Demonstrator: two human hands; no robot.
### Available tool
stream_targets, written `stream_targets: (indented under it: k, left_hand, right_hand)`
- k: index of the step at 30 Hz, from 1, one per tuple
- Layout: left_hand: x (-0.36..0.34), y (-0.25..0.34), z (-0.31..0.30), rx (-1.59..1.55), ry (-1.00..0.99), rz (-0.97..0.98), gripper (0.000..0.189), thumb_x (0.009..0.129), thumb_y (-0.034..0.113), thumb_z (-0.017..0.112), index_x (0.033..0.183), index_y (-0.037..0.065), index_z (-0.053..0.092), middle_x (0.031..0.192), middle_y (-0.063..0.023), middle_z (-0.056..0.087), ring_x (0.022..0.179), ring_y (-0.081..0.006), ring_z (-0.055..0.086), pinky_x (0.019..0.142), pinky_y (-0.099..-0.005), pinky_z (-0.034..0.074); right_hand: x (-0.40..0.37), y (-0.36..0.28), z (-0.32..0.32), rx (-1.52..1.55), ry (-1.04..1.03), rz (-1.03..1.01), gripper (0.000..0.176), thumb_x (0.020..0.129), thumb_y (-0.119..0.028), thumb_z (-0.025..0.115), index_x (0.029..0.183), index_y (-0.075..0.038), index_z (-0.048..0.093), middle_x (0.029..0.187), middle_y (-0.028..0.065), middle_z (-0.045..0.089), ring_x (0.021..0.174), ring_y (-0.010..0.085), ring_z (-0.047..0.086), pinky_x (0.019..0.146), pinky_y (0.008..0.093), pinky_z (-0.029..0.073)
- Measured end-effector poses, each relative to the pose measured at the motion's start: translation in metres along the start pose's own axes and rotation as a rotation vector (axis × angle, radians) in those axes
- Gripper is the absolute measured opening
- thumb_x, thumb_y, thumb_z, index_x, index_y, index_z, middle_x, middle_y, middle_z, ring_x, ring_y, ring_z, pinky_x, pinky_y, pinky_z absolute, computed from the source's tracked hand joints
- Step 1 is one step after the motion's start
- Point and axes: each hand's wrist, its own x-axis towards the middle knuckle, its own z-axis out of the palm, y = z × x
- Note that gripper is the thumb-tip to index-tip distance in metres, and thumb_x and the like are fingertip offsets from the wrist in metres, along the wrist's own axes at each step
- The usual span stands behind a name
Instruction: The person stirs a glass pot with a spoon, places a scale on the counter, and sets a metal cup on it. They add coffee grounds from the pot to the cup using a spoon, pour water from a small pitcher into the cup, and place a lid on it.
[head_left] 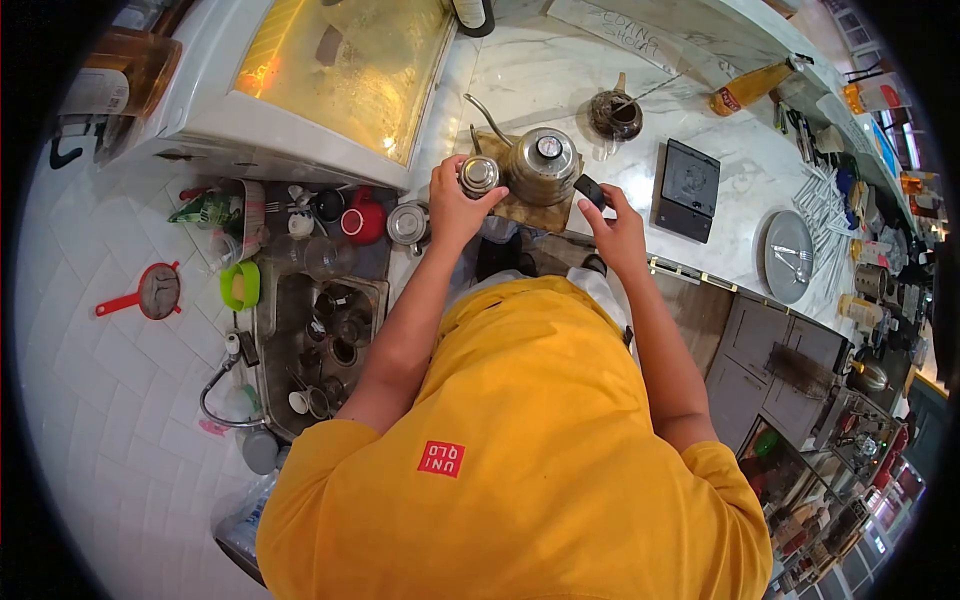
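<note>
My left hand (455, 208) is wrapped round a small round metal container (480, 176) with a stepped, shiny top. Just right of it stands a steel gooseneck kettle (543, 170), a dial thermometer in its lid and its thin spout curving to the upper left. The kettle overlaps a brown wooden board (530, 215) at the counter's front edge. On the kettle's right side, my right hand (615, 232) is closed on its black handle (590, 191); the palm is hidden from above.
Right of the kettle lie a black scale (687, 190) and a grey oval plate (789, 257). A glass pot (615, 115) stands behind. To the left are a lidded metal pot (408, 224), a red kettle (363, 216) and a sink (268, 345) with dishes.
</note>
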Motion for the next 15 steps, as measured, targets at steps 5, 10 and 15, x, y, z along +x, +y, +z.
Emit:
stream_targets:
  k: [5, 10, 15]
  left_hand:
    - [-0.009, 0.0, -0.008, -0.023, -0.014, -0.012, 0.084, 0.069, 0.032, 0.092, 0.137, 0.007, 0.048, 0.13, -0.0179, 0.05, 0.122, -0.036, 0.05, 0.102, -0.0452, 0.045]
    - [-0.029, 0.013, -0.021, -0.062, 0.021, 0.052, 0.079, 0.074, 0.027, 0.089, 0.139, 0.008, 0.047, 0.134, -0.0176, 0.048, 0.126, -0.0336, 0.048, 0.099, -0.0431, 0.046]
    - [-0.052, 0.046, -0.03, -0.141, 0.029, 0.161, 0.068, 0.078, 0.021, 0.085, 0.135, 0.006, 0.051, 0.136, -0.0162, 0.049, 0.123, -0.0306, 0.052, 0.092, -0.04, 0.049]
  right_hand:
    - [-0.012, 0.027, -0.006, 0.056, 0.004, 0.051, 0.052, 0.093, -0.034, 0.074, 0.132, -0.003, 0.059, 0.126, 0.02, 0.067, 0.12, 0.03, 0.064, 0.088, 0.0399, 0.056]
    - [-0.03, 0.038, -0.019, 0.089, 0.043, 0.14, 0.048, 0.095, -0.029, 0.072, 0.134, -0.004, 0.057, 0.129, 0.0185, 0.065, 0.119, 0.0276, 0.064, 0.089, 0.0374, 0.056]
    - [-0.044, 0.062, -0.041, 0.1, 0.138, 0.172, 0.044, 0.094, -0.028, 0.074, 0.129, -0.005, 0.061, 0.122, 0.0157, 0.068, 0.113, 0.0252, 0.066, 0.085, 0.0355, 0.056]
